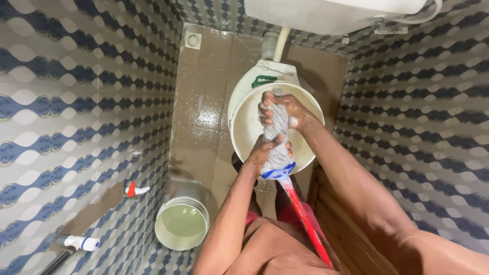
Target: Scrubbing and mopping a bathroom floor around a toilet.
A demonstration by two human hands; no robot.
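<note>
Fingers of the right hand (277, 109) are wrapped tight around the top of the grey mop head (276, 137); the left hand (265, 153) clamps its lower end above the red handle (305, 219); mop held over a white bucket (244, 117); a smaller bucket (182, 224) stands on the floor nearby.

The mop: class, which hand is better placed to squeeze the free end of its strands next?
Probably the right hand: it grips the mop strands' far end over the white bucket; the left hand clasps near the blue collar.

loc: small home toilet/washrm | evid: patterned blue-white wall tiles (76, 102) | white cistern (326, 12) on wall | wet brown floor tiles (204, 97) | tap (136, 190) low on wall
</note>
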